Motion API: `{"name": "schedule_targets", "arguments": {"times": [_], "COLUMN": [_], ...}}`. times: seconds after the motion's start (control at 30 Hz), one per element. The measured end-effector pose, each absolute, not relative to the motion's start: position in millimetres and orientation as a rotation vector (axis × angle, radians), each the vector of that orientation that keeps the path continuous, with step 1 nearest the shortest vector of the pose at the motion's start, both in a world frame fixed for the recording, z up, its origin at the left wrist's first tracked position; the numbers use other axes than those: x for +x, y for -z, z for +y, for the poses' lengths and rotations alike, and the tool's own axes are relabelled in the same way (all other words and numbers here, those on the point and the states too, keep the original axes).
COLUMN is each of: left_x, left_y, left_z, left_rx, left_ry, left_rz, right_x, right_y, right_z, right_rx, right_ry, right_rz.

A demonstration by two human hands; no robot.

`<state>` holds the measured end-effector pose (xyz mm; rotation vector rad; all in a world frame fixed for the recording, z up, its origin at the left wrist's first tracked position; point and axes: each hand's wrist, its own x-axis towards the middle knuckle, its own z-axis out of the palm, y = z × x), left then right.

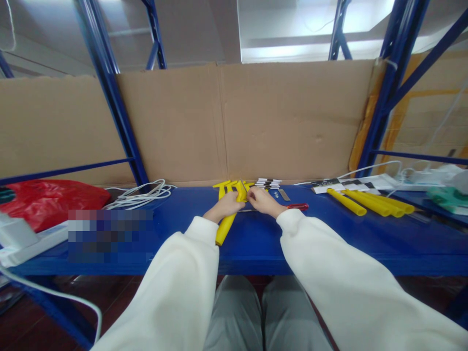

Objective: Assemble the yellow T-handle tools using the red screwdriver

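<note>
My left hand (228,205) is closed round a yellow tool handle (225,230), a tube with a wider head at its far end. The tube slants down towards the table's front edge. At the head, the fingers of my right hand (261,201) are pinched together; whatever they hold is too small to make out. A red-handled screwdriver (298,206) lies just right of my right hand, its thin shaft running under the hands. Several yellow T-shaped pieces (221,185) lie behind my left hand. Beyond my right hand sit a stack of black-and-white packets (268,183) and a flat grey metal strip (283,195).
Several yellow tubes (369,202) lie on the blue table (190,234) at right, by a checkered sheet (343,185). On the left are a white cable coil (146,195), a red plastic bag (54,197) and a white power strip (40,241). Cardboard (285,122) stands behind.
</note>
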<state>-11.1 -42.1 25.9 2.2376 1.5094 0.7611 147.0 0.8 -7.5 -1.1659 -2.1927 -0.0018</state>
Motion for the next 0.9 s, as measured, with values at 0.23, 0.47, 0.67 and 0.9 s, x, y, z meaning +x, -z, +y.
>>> {"name": "schedule_targets", "arguments": {"times": [0.23, 0.47, 0.67, 0.9], "left_x": [-12, -13, -14, -15], "left_y": [-23, -22, -23, -22], "left_z": [-36, -36, -36, -33], "left_rx": [2.284, 2.237, 2.239, 2.269], "left_ry": [-0.716, -0.723, -0.761, -0.722], "left_rz": [1.559, 1.551, 1.518, 1.605], "right_x": [148, 148, 155, 211], "right_y": [0, 1, -5, -15], "right_z": [-12, -14, -11, 2], "right_rx": [-1.201, -1.212, -1.215, -1.899], "right_ry": [0.201, 0.249, 0.218, 0.092], "right_rz": [-2.338, -2.362, -2.308, -2.011]}}
